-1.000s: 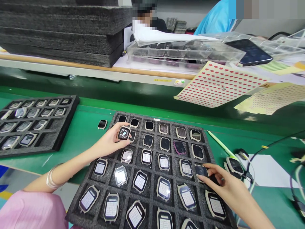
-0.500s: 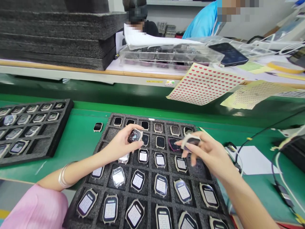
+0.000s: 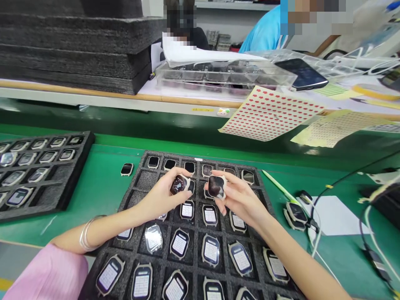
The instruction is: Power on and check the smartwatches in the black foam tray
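1. A dark-grey foam tray of pale-framed square watches is cut off by the left edge. Above, a stack of thick black foam slabs runs out at the top and left.
2. A pink fabric sleeve, cropped below, leads to a forearm with silver-coloured bangles.
3. One small pale-framed watch lies alone on the glossy green worktop.
4. The left hand is closed in a pinch around a square watch with a lit dark dial, held above the tray; the dial is too small to read, and fingers cover part of its rim.
5. The central black foam tray is cropped at the bottom, and hands and forearms hide several pockets. Many of its watches show white screens with unreadable lines.
6. The right hand has its thumb and fingers curled closely about a pale-framed watch with a dark, reflective screen, near the left one but apart; it partly covers another watch below.
7. Rightward lie a pale-green pen, partly overlapping watches, and a white paper sheet crossed by cables.
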`<state>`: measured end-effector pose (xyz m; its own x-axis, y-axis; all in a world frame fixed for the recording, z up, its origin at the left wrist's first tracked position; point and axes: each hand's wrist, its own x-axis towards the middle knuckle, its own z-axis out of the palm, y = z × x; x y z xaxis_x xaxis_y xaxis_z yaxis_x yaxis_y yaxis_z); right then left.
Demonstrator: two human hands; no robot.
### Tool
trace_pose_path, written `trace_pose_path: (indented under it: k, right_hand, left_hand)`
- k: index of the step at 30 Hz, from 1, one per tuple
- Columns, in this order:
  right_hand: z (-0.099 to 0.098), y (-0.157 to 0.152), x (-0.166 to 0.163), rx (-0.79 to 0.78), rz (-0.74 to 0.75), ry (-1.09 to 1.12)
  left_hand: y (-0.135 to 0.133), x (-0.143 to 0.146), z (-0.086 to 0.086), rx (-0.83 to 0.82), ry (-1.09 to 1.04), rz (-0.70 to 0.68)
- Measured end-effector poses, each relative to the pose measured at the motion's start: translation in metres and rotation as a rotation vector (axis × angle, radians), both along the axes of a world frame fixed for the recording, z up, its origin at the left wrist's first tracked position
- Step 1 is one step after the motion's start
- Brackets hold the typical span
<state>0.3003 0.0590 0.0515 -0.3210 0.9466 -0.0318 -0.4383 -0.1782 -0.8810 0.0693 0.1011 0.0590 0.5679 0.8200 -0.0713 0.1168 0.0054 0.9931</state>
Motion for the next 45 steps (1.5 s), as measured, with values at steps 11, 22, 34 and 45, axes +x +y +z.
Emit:
trace_pose_path:
  k: [11,22,34,45]
  right_hand:
    - [-0.006,-0.007,-0.001,-0.013,0.128,0.092]
    - [-0.002,-0.009,0.002,0.007,0.095,0.035]
    - [0.003,-0.011,-0.001,0.037,0.068,-0.043]
    - [0.006,-0.014,-0.001,0.042,0.033,-0.09]
  left_hand:
    - [-0.009,0.003,-0.002,-0.028,0.004,-0.069]
    - [-0.012,0.001,-0.002,0.163,0.064,-0.102]
    - [-0.013,-0.001,0.003,0.237,0.078,-0.113]
    - [-0.01,-0.002,0.004,0.248,0.045,-0.078]
